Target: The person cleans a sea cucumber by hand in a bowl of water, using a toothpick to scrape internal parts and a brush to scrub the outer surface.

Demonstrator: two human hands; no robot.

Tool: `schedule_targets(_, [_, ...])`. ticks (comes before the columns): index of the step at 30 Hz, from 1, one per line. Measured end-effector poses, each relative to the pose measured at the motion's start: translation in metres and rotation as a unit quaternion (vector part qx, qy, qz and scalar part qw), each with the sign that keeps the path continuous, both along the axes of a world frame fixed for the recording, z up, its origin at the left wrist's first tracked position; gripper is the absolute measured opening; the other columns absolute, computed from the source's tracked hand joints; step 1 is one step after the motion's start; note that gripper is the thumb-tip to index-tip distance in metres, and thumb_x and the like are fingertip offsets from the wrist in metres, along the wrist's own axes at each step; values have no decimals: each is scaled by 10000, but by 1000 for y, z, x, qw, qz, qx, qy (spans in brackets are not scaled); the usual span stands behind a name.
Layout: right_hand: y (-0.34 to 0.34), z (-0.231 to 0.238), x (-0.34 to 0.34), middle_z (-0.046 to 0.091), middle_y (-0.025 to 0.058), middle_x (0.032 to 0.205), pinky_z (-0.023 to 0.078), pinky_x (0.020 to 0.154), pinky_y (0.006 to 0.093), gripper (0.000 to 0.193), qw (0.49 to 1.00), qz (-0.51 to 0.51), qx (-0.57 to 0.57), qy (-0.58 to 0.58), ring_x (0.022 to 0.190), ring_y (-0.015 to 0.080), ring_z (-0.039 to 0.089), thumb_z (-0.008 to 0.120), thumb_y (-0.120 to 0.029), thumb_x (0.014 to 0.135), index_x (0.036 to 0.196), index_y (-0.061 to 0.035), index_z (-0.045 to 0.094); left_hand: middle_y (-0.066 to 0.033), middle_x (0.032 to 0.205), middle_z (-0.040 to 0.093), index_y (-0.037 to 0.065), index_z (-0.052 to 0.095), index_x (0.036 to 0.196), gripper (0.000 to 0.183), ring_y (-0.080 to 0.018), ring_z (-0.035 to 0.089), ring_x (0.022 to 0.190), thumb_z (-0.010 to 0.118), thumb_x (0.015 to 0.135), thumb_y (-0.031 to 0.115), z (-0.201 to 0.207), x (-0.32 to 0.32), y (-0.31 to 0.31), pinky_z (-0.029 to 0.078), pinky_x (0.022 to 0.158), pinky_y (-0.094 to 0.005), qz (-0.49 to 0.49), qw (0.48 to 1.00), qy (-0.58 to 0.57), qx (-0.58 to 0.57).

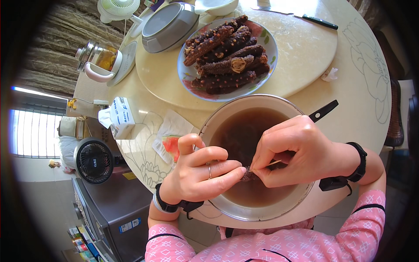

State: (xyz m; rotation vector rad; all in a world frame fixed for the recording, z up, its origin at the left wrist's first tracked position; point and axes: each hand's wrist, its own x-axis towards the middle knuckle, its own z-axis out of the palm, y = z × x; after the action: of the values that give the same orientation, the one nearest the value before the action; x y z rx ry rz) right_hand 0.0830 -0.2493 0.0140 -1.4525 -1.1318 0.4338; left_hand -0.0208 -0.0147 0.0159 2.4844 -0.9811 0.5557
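Over a wide white basin (pixel 214 118) of brown water, my two hands meet at the fingertips. My left hand (pixel 203 172), ringed and wrist-banded, pinches a small dark, bumpy thing (pixel 248 175), probably part of a sea cucumber; most of it is hidden by my fingers. Between thumb and fingers my right hand (pixel 288 150) grips a thin pale toothpick (pixel 275 162), its front end at the dark thing. Just beyond the basin, a floral plate (pixel 185 81) bears a heap of several dark brown, knobbly sea cucumbers (pixel 224 54).
A black knife handle (pixel 324 111) juts out beside my right hand. Farther back lies a serrated knife (pixel 321 21) on the round turntable (pixel 301 56). On the left are a tissue pack (pixel 122 117), a watermelon piece (pixel 171 146), a glass teapot (pixel 102 59) and a grey lidded dish (pixel 168 28).
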Motion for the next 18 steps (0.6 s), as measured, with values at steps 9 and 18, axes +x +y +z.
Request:
schedule_targets(9, [-1,1,1,738,30,767,406,475,221,131,1000,7,-6,9,537,72,559,783,46,728,763,-43,694,73,910,732,152,726,1017,286,-124,581,828,713,731,153,2,-1,2,308,836,-368,-14,997,-55,43])
schedule_targets(18, [-1,2,1,746,34,775,409,475,222,126,1000,15,-3,6,539,75,566,783,44,736,765,-44,698,97,917,754,192,731,974,226,-105,557,830,730,750,157,8,-7,0,303,872,-373,19,995,-65,79])
